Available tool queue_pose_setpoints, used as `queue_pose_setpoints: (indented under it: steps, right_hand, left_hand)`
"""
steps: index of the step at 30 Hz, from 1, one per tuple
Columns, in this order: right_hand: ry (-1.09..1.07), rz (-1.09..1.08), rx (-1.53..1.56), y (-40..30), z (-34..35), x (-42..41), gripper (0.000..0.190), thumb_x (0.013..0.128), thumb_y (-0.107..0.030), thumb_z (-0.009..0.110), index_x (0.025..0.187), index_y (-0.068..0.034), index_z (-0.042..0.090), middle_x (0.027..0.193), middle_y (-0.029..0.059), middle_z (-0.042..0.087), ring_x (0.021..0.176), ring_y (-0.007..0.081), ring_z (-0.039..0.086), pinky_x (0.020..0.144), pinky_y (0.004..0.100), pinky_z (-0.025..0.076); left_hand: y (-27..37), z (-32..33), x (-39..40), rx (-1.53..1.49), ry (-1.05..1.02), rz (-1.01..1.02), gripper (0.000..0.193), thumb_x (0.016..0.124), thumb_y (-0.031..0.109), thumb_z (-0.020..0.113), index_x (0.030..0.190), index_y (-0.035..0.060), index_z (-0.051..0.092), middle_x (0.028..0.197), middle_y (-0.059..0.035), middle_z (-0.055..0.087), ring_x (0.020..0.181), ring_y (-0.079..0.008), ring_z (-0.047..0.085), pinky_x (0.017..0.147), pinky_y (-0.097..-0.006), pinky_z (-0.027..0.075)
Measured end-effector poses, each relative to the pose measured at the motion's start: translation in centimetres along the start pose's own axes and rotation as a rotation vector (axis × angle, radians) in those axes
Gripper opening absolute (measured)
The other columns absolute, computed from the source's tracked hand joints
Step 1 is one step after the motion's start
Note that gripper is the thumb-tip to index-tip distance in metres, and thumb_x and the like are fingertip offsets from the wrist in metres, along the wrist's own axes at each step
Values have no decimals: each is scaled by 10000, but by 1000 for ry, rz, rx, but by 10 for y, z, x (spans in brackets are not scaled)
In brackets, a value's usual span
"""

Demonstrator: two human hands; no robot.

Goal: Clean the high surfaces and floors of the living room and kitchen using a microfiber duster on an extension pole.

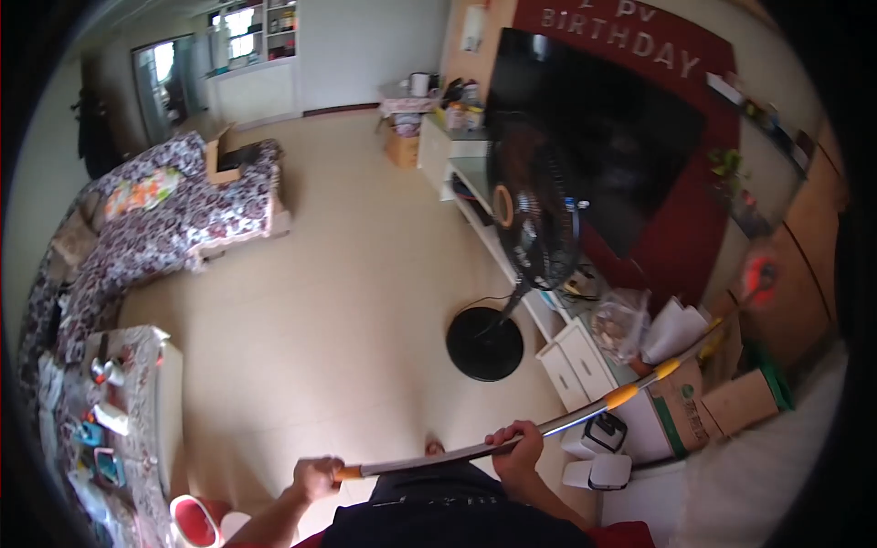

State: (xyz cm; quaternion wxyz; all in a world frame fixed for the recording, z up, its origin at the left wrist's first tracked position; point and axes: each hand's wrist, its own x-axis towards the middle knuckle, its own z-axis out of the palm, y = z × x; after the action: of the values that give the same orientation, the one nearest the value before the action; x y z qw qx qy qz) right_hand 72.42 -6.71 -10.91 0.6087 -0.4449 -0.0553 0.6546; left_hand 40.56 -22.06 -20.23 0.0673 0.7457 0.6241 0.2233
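A metal pole with orange joints (588, 414) crosses in front of my body and slopes up to the right. My left hand (319, 479) is closed round its orange end at the lower left. Further along the shaft, my right hand (515, 452) grips the bare metal. The far end carries a blurred red head (760, 274) near the wall at the right; its exact kind cannot be told.
A black standing fan (485, 344) stands on the floor ahead, beside a white TV cabinet (572, 363). Cardboard boxes (747, 403) are at the right. At the left are a cloth-covered table (144, 404), a red bin (195, 520) and a flowered sofa (226, 212).
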Motion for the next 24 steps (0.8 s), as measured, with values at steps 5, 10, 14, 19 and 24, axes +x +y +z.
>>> queue_pose_setpoints:
  steps: [5,10,14,19,24]
  right_hand:
    - [-272,-92,14,1,101,22,99,725,-10,463,714,-93,411,519,76,404,409,229,432,498,426,419]
    - [-445,-61,-30,19,194,49,154,714,65,462,764,-60,388,511,92,414,404,217,448,451,389,434]
    - [-631,44,-159,48,262,74,127,732,68,462,752,-27,379,514,110,453,408,216,479,458,380,459]
    - [-766,190,-382,119,331,116,120,745,47,475,773,-38,395,543,121,470,436,244,503,472,417,466]
    - [-684,618,-600,247,398,165,97,761,3,519,770,-22,426,555,137,468,475,277,520,499,457,479]
  left_hand:
    - [-53,3,64,-28,255,-35,196,553,49,634,698,121,525,593,-53,550,505,-246,561,437,-358,450]
    - [-74,2,95,-181,366,-263,166,609,-20,617,656,98,511,595,-89,549,528,-282,564,456,-344,441]
    - [-72,4,90,-332,483,-641,153,747,51,655,666,76,527,547,-81,496,492,-165,510,460,-296,379]
    - [-106,-6,60,-369,129,-1147,266,725,302,679,797,58,602,639,-86,565,644,-137,555,596,-284,429]
    - [-187,63,-64,-1495,479,-1715,350,761,372,611,867,38,611,730,-154,621,753,-264,625,672,-363,465]
